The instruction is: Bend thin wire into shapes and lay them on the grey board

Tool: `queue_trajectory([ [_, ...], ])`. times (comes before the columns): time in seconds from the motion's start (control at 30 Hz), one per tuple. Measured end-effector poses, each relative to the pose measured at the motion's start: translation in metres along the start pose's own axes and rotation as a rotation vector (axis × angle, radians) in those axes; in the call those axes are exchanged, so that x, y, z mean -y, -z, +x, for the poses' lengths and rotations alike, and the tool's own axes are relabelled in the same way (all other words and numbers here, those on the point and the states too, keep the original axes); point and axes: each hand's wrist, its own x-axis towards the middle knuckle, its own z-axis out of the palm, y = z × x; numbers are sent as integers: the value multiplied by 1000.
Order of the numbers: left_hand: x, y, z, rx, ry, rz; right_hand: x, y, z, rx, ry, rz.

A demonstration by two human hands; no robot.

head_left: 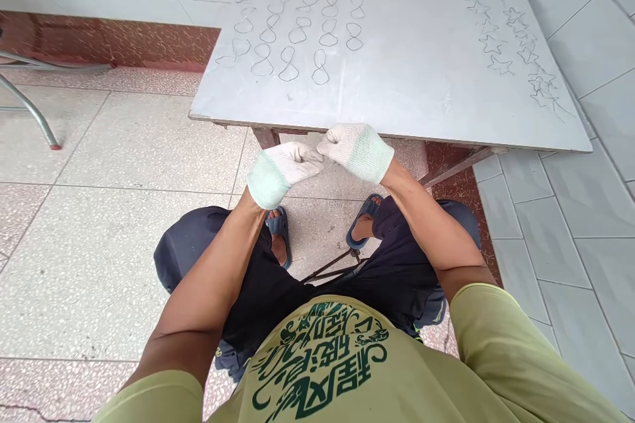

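Observation:
In white knit gloves with pale green cuffs, my left hand (292, 168) and my right hand (354, 149) meet just off the table's near edge. Both are closed, with thumbs and fingertips pinched together. A thin wire (327, 163) shows faintly between the fingertips; most of it is hidden by the gloves, and its shape cannot be made out. Beyond my hands on the white tabletop (397, 92) lie rows of thin wire figure-eights (321, 67). Farther right are columns of wire stars (501, 66), some overlapping.
A wooden table leg (266, 137) stands under the near edge. Grey wall tiles (595, 165) border the right side. At the far left, a metal stool leg (37, 115) rests on the speckled floor (124, 244). My knees are spread below my hands, with slippers (280, 238) between them.

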Motion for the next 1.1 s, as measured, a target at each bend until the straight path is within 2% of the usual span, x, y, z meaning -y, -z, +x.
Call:
queue_trajectory([
  [0.17, -2, -6, -4, -78, 5, 16, -4, -2, 4, -16, -27, 0],
  [0.33, 4, -14, -7, -168, -62, -21, -2, -3, 2, -49, -13, 25],
  [0.47, 12, -21, -7, -231, -139, -82, 1, 2, 2, 81, -47, 157],
  [0.57, 14, -20, -9, -199, -178, -101, 3, 7, 2, 128, -52, 183],
  [0.67, 11, -16, -10, -133, -212, -124, 1, 9, -1, 33, 2, 130],
  [0.8, 5, -14, -6, -138, -113, -166, -5, 5, -3, -12, 111, 56],
  [0.9, 3, -18, -4, -138, -19, -223, -8, 1, 0, -20, 108, 57],
  [1.0, 2, -25, -6, -223, -11, -256, -9, 1, 4, -9, 53, 107],
  [1.1, 3, -31, -12, -332, -44, -222, -13, 3, 8, 60, 2, 188],
])
